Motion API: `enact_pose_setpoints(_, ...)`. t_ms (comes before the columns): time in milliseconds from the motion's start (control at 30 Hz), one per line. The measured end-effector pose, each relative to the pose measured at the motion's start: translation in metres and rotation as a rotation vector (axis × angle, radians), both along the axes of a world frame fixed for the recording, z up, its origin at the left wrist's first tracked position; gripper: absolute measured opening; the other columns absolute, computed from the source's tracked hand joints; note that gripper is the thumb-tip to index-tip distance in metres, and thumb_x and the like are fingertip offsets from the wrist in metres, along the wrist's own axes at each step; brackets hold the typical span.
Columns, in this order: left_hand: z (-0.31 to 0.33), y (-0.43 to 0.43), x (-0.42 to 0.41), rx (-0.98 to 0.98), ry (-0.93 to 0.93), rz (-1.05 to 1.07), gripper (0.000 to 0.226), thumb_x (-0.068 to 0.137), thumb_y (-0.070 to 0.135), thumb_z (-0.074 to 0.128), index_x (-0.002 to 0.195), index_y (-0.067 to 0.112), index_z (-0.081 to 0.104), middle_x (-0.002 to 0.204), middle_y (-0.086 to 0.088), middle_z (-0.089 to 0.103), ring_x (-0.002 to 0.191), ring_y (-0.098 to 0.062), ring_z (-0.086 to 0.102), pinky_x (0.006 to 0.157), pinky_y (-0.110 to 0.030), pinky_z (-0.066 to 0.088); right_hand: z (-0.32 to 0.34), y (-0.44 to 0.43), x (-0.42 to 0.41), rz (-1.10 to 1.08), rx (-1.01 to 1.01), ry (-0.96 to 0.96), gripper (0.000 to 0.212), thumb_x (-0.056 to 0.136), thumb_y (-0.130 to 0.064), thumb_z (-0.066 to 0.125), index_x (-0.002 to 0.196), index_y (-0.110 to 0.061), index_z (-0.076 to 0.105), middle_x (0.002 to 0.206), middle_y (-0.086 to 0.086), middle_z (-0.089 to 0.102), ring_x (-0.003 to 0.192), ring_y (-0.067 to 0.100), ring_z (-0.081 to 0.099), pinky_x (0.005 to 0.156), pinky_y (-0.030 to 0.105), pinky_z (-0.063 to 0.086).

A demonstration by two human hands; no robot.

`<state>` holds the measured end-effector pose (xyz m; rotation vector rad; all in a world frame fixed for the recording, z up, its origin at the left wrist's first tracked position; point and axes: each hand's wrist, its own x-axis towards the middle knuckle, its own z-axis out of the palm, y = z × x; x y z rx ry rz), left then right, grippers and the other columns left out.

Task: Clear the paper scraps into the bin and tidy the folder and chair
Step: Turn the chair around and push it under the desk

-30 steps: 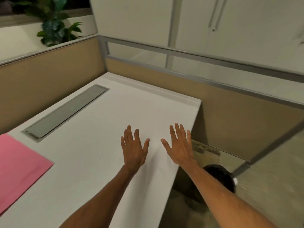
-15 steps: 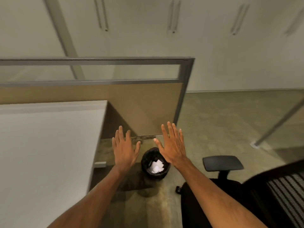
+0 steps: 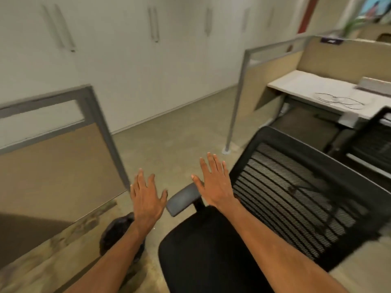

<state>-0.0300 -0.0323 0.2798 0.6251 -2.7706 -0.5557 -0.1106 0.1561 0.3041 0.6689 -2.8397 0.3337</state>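
Observation:
A black office chair (image 3: 203, 250) with a mesh back (image 3: 296, 193) stands on the floor at the lower right, its grey armrest (image 3: 182, 199) pointing toward me. My left hand (image 3: 147, 199) hovers open, fingers spread, left of the armrest. My right hand (image 3: 215, 182) is also open, palm down, just above the armrest's far end and beside the mesh back. A black bin (image 3: 115, 231) sits on the floor under my left forearm, mostly hidden, so its contents do not show. The folder is out of view.
A tan cubicle partition (image 3: 55, 166) with a grey frame stands at the left. White cabinets (image 3: 148, 60) line the far wall. Another desk (image 3: 321, 89) with a cable on it and a second black chair (image 3: 368, 144) stand at the right. A grey post (image 3: 234, 115) rises mid-floor.
My view has swung right, from the white desk and pink folder past the bin to the chair. Both hands have stayed open and spread throughout, now close to the chair's armrest.

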Motion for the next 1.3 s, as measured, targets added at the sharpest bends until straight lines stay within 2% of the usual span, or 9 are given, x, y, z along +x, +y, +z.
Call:
enact_pose_setpoints(233,-0.003,0.098,-0.062,0.038,0.02,-0.209,0.061,0.089,0.034,0.064,0.14,0.013,0.04,0.159,-0.015,0.01,0.147,-0.033,0.012,0.12,-0.048,0.015,0.015,0.148,-0.027,-0.274,0.011,0.038,0.062,0.096,-0.052,0.036,0.146,-0.017,0.028,0.158,0.013,0.017,0.147,0.029,0.009,0.119,0.049,0.01)
enact_pose_setpoints(400,-0.018,0.158,-0.077,0.07,-0.024,-0.297,0.061,0.09,0.034,0.063,0.142,0.014,0.039,0.159,-0.014,0.007,0.147,-0.033,0.011,0.12,-0.047,0.013,0.03,0.25,-0.021,-0.498,0.033,0.099,0.061,0.093,-0.041,0.051,0.145,-0.015,0.032,0.157,0.014,0.021,0.146,0.031,0.014,0.12,0.05,0.012)
enact_pose_setpoints(567,-0.042,0.204,-0.064,0.074,-0.069,-0.372,0.061,0.087,0.035,0.066,0.139,0.012,0.044,0.158,-0.016,0.014,0.146,-0.033,0.016,0.12,-0.048,0.017,0.037,0.313,-0.013,-0.69,0.054,0.03,0.072,0.089,-0.037,0.059,0.149,-0.021,0.022,0.159,0.015,0.011,0.146,0.038,0.004,0.119,0.053,0.003)
enact_pose_setpoints(667,-0.056,0.219,-0.054,0.074,-0.1,-0.395,0.062,0.086,0.039,0.066,0.139,0.016,0.043,0.158,-0.014,0.013,0.146,-0.031,0.015,0.119,-0.048,0.019,0.034,0.336,-0.008,-0.785,0.053,-0.098,0.075,0.089,-0.038,0.059,0.15,-0.028,0.016,0.159,0.016,0.006,0.145,0.043,0.001,0.117,0.058,0.0)
enact_pose_setpoints(767,-0.065,0.221,-0.046,0.055,-0.128,-0.397,0.063,0.086,0.043,0.066,0.14,0.02,0.042,0.159,-0.012,0.012,0.147,-0.03,0.014,0.118,-0.047,0.019,0.031,0.35,-0.002,-0.811,0.042,-0.178,0.077,0.089,-0.036,0.061,0.149,-0.036,0.012,0.158,0.016,0.009,0.145,0.042,0.004,0.117,0.059,0.0)
enact_pose_setpoints(900,-0.071,0.206,-0.031,0.061,-0.123,-0.387,0.06,0.085,0.042,0.066,0.136,0.02,0.045,0.159,-0.011,0.014,0.146,-0.03,0.017,0.117,-0.048,0.021,0.035,0.357,-0.003,-0.806,0.062,-0.203,0.078,0.087,-0.036,0.063,0.148,-0.041,0.015,0.155,0.012,0.018,0.142,0.039,0.014,0.117,0.06,0.006)
enact_pose_setpoints(1000,-0.074,0.187,-0.016,0.075,-0.11,-0.355,0.057,0.087,0.043,0.064,0.136,0.02,0.046,0.159,-0.01,0.015,0.147,-0.03,0.015,0.118,-0.047,0.022,0.036,0.358,-0.006,-0.783,0.078,-0.214,0.079,0.087,-0.031,0.063,0.148,-0.041,0.015,0.155,0.012,0.019,0.141,0.039,0.015,0.116,0.061,0.008)
enact_pose_setpoints(1300,-0.084,0.149,0.024,0.107,-0.203,-0.28,0.056,0.092,0.044,0.055,0.141,0.023,0.038,0.161,-0.009,0.005,0.149,-0.028,0.003,0.12,-0.043,0.009,0.029,0.361,-0.008,-0.792,0.171,-0.228,0.08,0.088,-0.026,0.062,0.147,-0.042,0.011,0.156,0.013,0.017,0.14,0.04,0.014,0.115,0.061,0.009)
